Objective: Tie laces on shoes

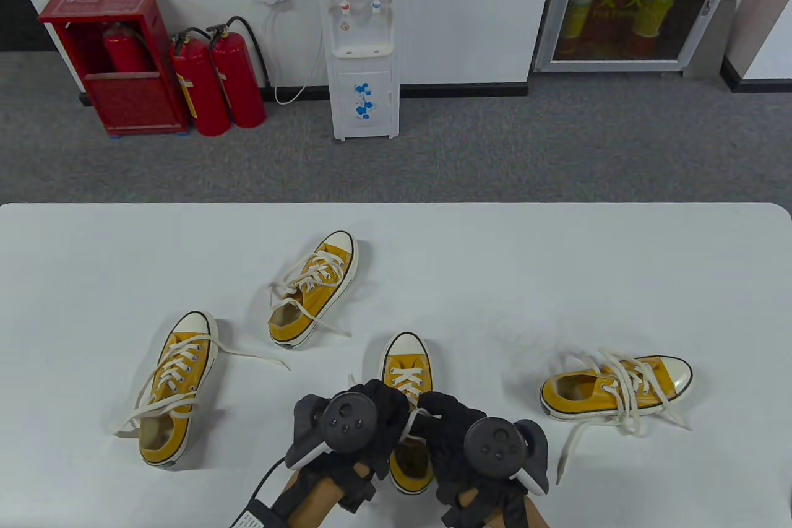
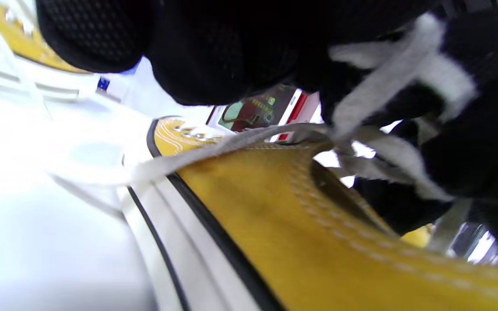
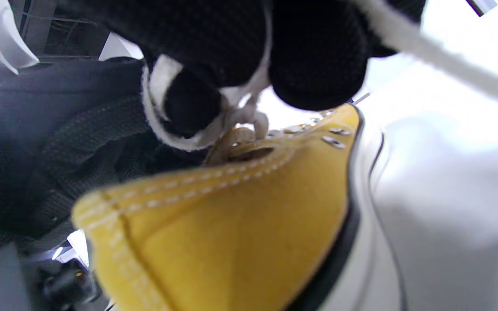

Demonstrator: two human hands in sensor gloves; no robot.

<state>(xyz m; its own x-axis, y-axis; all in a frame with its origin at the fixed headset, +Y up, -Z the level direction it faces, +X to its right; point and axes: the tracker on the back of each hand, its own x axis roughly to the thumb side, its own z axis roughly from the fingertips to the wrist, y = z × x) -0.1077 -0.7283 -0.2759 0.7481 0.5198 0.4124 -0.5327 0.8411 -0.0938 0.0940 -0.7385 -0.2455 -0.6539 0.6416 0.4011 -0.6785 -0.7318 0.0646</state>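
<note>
Table view: four yellow canvas sneakers lie on the white table [image 1: 619,255]. The near-centre sneaker [image 1: 406,367] sits at the lower middle of the frame, toe pointing up-frame, heel close to the table's near edge. The left hand [image 1: 346,423] and right hand [image 1: 470,435] meet over its tongue, fingers closed around its white laces [image 1: 406,380]. An untied sneaker [image 1: 173,392] lies at lower left, another [image 1: 315,289] at centre, a fourth [image 1: 615,389] at right, each with loose laces. Bare table stretches across the upper right and far left.

Left wrist view: gloved fingers [image 2: 409,56] pinch a lace strand [image 2: 387,82] above the shoe's collar.

Right wrist view: fingertips [image 3: 197,99] clamp a lace loop [image 3: 158,108] over the eyelets.
</note>
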